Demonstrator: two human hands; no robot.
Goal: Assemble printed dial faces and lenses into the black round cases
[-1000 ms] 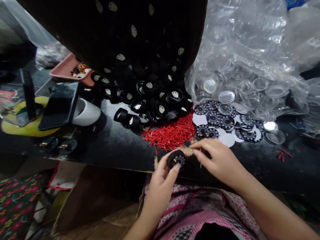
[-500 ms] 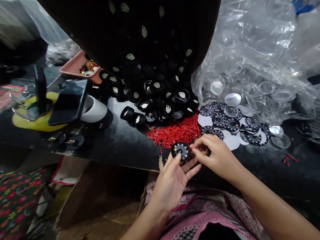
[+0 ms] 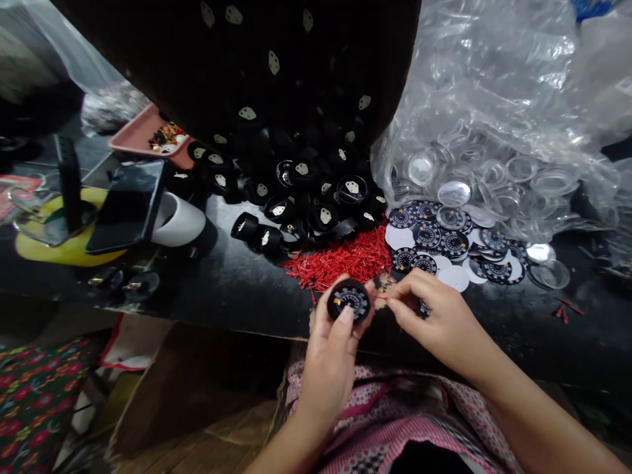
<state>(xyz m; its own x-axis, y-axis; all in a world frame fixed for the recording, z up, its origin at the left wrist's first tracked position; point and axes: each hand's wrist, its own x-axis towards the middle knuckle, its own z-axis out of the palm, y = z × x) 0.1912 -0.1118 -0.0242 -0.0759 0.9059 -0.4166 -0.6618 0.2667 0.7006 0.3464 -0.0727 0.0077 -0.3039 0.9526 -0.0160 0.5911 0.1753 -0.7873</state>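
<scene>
A round black gauge with a printed dial sits in my left hand, its thumb lying on the dial face and the fingers wrapped round the side. Just right of the gauge, my right hand pinches a thin red needle between thumb and forefinger. Beyond both hands lies a heap of red needles. Printed dial discs are spread to its right, some with the white side up. Black gauge housings are piled behind the needles.
Clear round covers spill from a plastic bag at the back right. On the left are a phone, a white cup, a yellow object and a pink tray. Several loose needles lie far right.
My left hand has turned and closed its fingers round the gauge. My right hand has drawn slightly away from it, and the red needle now shows clearly. The view has shifted a little.
</scene>
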